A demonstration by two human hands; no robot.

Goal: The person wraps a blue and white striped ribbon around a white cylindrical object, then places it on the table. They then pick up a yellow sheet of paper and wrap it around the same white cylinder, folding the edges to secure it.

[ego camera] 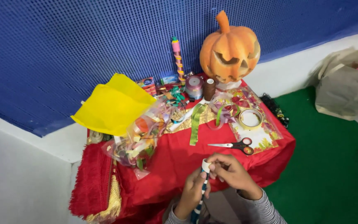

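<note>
My left hand grips a thin stick wound with blue-green and white tape, held upright at the bottom centre. My right hand pinches a small white tape roll at the stick's top end. Both hands hover over the near edge of a low table covered in red cloth. Black-and-red scissors lie shut on the cloth just beyond my right hand.
An orange carved pumpkin stands at the table's back. Yellow felt sheets, a clear bag of ribbons, a green ribbon, a tape ring, spools and a wrapped stick crowd the cloth. Green floor and a beige bag lie right.
</note>
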